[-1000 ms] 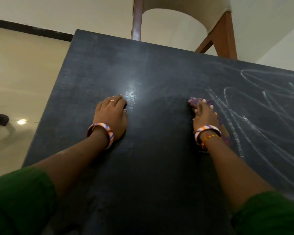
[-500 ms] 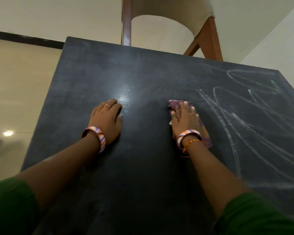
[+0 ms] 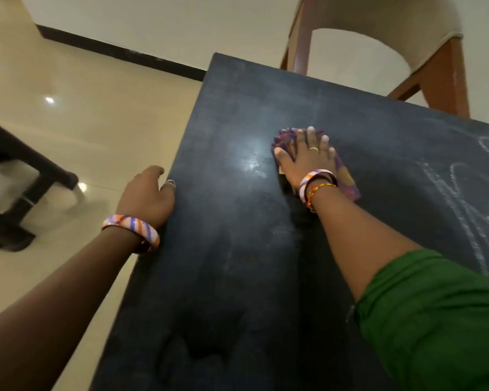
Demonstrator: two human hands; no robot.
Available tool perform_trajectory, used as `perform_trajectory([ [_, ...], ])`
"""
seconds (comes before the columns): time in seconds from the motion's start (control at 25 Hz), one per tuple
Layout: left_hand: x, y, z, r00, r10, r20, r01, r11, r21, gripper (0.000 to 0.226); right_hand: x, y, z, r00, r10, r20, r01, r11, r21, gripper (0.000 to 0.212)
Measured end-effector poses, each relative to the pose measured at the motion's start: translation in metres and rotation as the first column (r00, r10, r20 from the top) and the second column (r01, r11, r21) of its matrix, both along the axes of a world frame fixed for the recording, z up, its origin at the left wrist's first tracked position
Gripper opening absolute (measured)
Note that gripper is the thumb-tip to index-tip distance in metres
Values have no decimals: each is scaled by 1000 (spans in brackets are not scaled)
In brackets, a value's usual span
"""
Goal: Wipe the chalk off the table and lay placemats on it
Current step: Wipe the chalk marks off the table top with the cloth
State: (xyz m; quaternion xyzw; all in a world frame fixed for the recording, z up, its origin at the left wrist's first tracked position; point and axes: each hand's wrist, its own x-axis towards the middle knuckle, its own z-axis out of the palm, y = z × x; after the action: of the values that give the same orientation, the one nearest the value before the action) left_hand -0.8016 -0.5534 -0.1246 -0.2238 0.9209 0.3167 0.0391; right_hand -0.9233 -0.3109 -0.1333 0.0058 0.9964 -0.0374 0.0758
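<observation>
The dark slate-coloured table (image 3: 237, 277) fills the middle and right of the view. My right hand (image 3: 305, 156) lies flat with spread fingers on a purple cloth (image 3: 346, 179) and presses it onto the table top near the far left part. White chalk lines (image 3: 463, 198) cover the table surface to the right of the cloth. My left hand (image 3: 146, 194) is at the table's left edge, thumb on top and fingers curled down over the side. No placemats are in view.
A wooden chair (image 3: 441, 80) with a pale cushioned seat stands at the table's far side. Dark low furniture (image 3: 14, 176) stands on the glossy beige floor (image 3: 96, 122) to the left. A dark skirting line runs along the wall.
My right hand has slid the cloth leftward and farther up the table, away from the chalk lines. My left hand has left the table top and moved to the left edge. The view has swung left.
</observation>
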Motion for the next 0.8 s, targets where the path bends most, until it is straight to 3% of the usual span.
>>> perform_trajectory([
  [0.12, 34, -10, -9, 999, 44, 23, -48, 972, 231, 31, 50, -77, 3, 966, 259, -5, -259, 966, -25, 69],
  [0.24, 60, -14, -11, 998, 56, 17, -59, 959, 279, 30, 132, -124, 4, 841, 541, 2, -538, 837, -99, 65],
  [0.32, 72, -15, -12, 997, 68, 27, -73, 961, 268, 30, 153, -100, 2, 878, 478, -9, -477, 875, -80, 63],
  [0.4, 88, -13, -11, 998, 51, 41, -60, 964, 259, 32, 155, -40, 1, 988, 155, -21, -156, 988, -12, 64],
  [0.44, 96, -13, -11, 998, 44, 42, -53, 963, 264, 32, 156, -7, 3, 999, -43, 6, 43, 999, 18, 65],
  [0.52, 119, -14, -11, 999, 31, 22, -36, 959, 280, 32, 168, 34, 10, 943, -317, 98, 316, 948, 26, 66],
  [0.56, 135, -16, -11, 1000, 16, 11, -19, 958, 285, 31, 177, 36, 11, 931, -347, 118, 346, 938, 30, 66],
  [0.64, 171, -19, -10, 1000, -22, -4, 22, 956, 292, 29, 197, 11, 8, 966, -243, 84, 241, 970, 35, 65],
  [0.8, 234, -26, -10, 991, -136, 14, 130, 965, 229, 25, 263, -79, 1, 987, 158, 9, -158, 987, -8, 61],
])
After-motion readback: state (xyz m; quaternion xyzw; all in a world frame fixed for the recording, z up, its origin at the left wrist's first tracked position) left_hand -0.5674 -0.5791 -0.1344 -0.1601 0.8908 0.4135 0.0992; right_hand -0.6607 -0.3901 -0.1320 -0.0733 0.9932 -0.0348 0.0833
